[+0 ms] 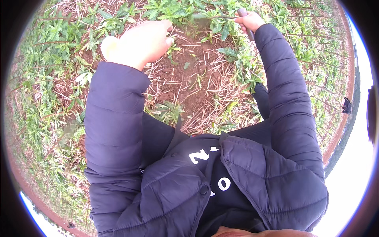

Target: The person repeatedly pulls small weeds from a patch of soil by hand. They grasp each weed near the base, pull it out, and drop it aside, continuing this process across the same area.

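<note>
My right hand grips the brown handle of a short-handled hand tool, at the upper right. From the handle a thin dark shank runs left to a blurred end among the leaves, so the blade's shape is unclear. My left hand hangs at the upper left over green weeds, bent at the wrist with its fingers curled. Glare washes it out, and whether anything lies between its fingers is hidden. A pale rounded shape by the left wrist cannot be made out.
Bare brown soil strewn with dry straw lies between my arms. Leafy weeds spread on both sides, with thin upright stems among them. My dark trouser legs are bent below. A dark object stands at the far right edge.
</note>
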The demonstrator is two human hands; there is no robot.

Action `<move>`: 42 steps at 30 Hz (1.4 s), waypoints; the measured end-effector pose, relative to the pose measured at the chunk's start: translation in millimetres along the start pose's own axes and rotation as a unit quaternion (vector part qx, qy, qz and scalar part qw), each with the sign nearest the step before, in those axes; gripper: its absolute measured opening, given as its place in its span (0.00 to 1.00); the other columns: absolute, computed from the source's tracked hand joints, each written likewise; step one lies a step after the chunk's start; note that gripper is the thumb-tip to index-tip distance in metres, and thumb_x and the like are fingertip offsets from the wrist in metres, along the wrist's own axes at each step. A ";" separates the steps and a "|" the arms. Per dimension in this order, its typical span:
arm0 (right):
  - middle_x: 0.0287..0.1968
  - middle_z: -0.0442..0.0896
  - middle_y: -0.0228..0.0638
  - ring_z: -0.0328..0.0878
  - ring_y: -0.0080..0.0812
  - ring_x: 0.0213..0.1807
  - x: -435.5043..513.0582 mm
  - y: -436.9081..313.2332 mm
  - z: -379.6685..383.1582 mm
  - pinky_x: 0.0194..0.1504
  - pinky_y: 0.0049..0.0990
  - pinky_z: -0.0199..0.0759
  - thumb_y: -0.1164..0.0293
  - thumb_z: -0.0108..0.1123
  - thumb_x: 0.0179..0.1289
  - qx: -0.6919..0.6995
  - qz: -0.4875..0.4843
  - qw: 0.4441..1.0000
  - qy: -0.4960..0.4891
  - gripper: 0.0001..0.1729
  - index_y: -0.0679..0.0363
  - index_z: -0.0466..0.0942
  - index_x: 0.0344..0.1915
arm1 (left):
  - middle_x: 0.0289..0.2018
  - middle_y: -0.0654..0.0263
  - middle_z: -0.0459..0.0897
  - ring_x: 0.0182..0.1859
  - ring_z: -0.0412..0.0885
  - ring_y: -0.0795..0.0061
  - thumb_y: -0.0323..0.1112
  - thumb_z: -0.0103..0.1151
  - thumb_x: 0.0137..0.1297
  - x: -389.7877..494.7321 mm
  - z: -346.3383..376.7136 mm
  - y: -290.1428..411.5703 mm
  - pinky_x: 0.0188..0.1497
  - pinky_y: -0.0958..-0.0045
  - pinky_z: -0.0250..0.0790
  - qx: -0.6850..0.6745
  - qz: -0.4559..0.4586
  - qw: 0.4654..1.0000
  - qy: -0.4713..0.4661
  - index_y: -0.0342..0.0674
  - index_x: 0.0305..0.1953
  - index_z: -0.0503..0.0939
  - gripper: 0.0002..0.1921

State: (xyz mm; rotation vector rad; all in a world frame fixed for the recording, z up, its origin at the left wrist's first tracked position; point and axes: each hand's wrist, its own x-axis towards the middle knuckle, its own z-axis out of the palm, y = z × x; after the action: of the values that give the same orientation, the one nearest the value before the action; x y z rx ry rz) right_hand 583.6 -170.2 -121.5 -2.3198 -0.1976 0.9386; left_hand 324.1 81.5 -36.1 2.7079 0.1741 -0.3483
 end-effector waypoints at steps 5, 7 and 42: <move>0.23 0.70 0.26 0.64 0.19 0.19 -45.7 37.0 -13.3 0.22 0.21 0.61 0.79 0.56 0.62 0.217 -0.059 0.964 0.143 0.27 0.69 0.68 0.62 | 0.36 0.58 0.85 0.42 0.83 0.58 0.39 0.54 0.66 -0.2 2.2 -3.4 0.46 0.60 0.73 -0.001 0.021 1.000 0.017 0.41 0.54 0.75 0.18; 0.24 0.73 0.28 0.65 0.19 0.18 -66.1 48.4 -17.1 0.21 0.21 0.62 0.80 0.58 0.60 0.254 -0.046 0.958 0.124 0.23 0.68 0.72 0.57 | 0.37 0.58 0.85 0.42 0.83 0.58 0.39 0.54 0.66 0.9 0.5 -2.2 0.47 0.60 0.73 -0.010 0.025 0.999 0.018 0.41 0.54 0.76 0.17; 0.39 0.85 0.41 0.83 0.36 0.41 -98.7 89.0 109.9 0.47 0.31 0.74 0.65 0.64 0.56 -0.037 -0.009 0.984 0.176 0.21 0.58 0.79 0.51 | 0.35 0.57 0.84 0.40 0.83 0.57 0.38 0.55 0.65 7.9 -7.1 7.8 0.44 0.61 0.73 -0.027 0.026 0.999 -0.020 0.39 0.52 0.76 0.16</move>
State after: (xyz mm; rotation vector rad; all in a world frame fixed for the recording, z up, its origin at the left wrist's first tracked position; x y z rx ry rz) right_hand 429.3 -221.7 -178.7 -2.5027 -0.1066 0.5044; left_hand 334.5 77.9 -29.0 2.6451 0.1003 -0.3774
